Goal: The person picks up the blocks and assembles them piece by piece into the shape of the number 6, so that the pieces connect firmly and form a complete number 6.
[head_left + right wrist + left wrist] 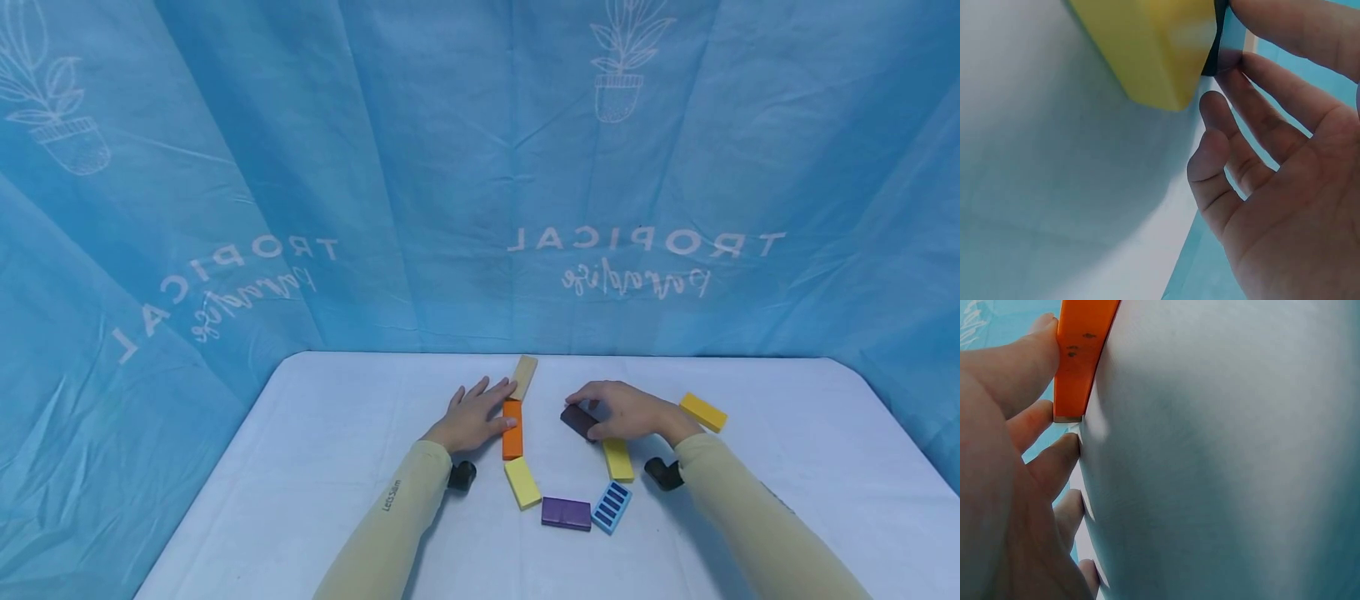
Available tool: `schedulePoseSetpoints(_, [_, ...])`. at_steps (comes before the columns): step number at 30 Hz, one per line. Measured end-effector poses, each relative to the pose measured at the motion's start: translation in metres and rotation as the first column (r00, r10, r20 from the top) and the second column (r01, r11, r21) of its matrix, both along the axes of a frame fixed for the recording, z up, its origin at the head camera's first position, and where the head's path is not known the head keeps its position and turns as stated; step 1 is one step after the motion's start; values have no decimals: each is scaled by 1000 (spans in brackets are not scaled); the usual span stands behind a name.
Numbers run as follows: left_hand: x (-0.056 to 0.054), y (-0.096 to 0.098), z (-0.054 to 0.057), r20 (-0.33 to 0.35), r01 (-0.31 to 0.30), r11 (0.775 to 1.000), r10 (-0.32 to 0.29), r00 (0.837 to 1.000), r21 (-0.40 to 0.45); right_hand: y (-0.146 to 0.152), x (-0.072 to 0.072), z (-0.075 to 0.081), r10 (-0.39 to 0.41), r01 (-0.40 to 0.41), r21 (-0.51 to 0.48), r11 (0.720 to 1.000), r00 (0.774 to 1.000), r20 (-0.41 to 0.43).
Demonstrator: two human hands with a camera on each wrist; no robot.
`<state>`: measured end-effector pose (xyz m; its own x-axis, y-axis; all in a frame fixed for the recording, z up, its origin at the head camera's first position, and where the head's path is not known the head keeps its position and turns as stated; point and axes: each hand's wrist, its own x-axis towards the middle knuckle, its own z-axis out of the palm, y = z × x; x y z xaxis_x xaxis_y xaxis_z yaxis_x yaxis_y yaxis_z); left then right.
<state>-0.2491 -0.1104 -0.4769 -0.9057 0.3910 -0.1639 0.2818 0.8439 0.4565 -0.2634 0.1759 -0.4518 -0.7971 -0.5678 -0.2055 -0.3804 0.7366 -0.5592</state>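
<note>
My left hand point(468, 419) is spread low over the table, fingers extended. Its thumb touches the orange block point(512, 442), whose speckled face fills the top of the left wrist view. The index fingertip is beside the light wooden block point(526, 375) at the orange block's far end. My right hand point(628, 410) pinches a dark brown block point(579, 422) between thumb and fingers. That block sits just past the far end of a yellow block point(618, 460); in the right wrist view the yellow block point(1147, 50) hides most of it.
A pale yellow block point(522, 483), a purple block point(566, 513) and a blue block with dark bars point(612, 507) curve along the near side. Beyond the right wrist lies an orange-yellow block point(703, 412). A blue printed curtain point(450, 167) hangs behind the white table point(300, 433).
</note>
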Motion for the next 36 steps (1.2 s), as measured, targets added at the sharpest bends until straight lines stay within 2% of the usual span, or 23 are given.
schedulePoseSetpoints(10, [1, 0, 1, 5, -2, 1000, 2, 1000, 10, 1, 0, 0, 2, -1, -12, 1000, 1000, 21])
schedulePoseSetpoints(19, [1, -1, 0, 2, 2, 1000, -2, 1000, 16, 4, 0, -1, 9, -9, -26, 1000, 1000, 1])
schedulePoseSetpoints(36, [0, -1, 2, 0, 9, 1000, -9, 1000, 15, 5, -1, -2, 8, -8, -50, 999, 1000, 15])
